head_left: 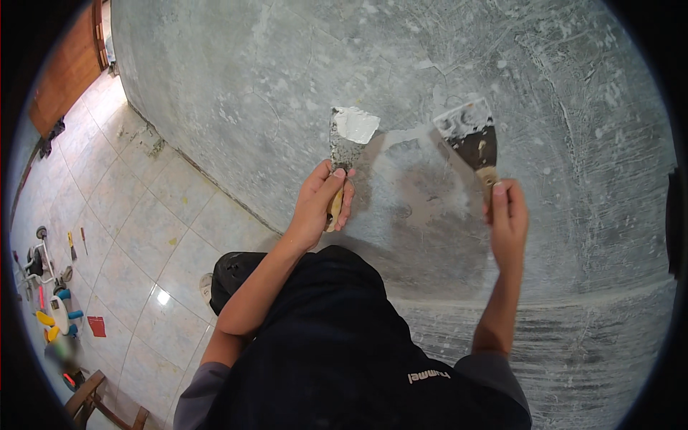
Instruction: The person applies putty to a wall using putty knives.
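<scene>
My left hand (324, 202) is closed round the wooden handle of a putty knife (346, 154), held upright with a thick dab of white putty (357, 125) on its blade. To the right, my right hand (509, 215) grips a second, wider putty knife (476, 147). White paste smears the end of that dark, stained blade, which is at the grey plaster wall (430, 43); I cannot tell whether it touches. Between the two blades a pale putty streak (407, 136) lies on the wall.
Left of the wall runs a tiled floor (143, 244). Tools (72, 245), a red sheet (97, 327) and a child's ride-on toy (59, 312) lie at the far left. A wooden chair or stool (89, 394) stands lower left. A brown door (70, 68) shows at the upper left.
</scene>
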Demonstrator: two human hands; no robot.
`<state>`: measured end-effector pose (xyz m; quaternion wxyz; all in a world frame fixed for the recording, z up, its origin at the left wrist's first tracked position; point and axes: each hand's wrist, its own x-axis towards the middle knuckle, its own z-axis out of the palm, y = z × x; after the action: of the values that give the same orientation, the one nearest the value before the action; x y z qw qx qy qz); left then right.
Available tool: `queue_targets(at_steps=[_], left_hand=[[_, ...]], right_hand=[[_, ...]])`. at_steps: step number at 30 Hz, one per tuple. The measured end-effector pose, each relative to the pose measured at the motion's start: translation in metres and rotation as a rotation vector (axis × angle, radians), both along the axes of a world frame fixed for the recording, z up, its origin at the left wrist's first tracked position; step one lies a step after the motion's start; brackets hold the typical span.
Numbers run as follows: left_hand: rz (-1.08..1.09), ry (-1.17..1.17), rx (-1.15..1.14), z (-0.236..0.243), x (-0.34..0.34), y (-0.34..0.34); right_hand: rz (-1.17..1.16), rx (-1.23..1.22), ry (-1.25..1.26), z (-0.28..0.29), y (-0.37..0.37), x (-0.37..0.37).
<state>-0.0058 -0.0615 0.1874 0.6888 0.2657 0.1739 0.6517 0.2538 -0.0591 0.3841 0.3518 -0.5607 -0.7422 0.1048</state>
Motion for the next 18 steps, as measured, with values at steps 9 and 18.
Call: queue_targets(at_steps=[9, 18], left_hand=[[-0.037, 0.234, 0.026, 0.046, -0.029, -0.015], [-0.083, 0.406, -0.02, 0.118, -0.082, -0.022]], right_hand=[[-0.021, -0.217, 0.633, -0.071, -0.032, -0.038], [-0.078, -0.398, 0.801, -0.046, -0.067, -0.074]])
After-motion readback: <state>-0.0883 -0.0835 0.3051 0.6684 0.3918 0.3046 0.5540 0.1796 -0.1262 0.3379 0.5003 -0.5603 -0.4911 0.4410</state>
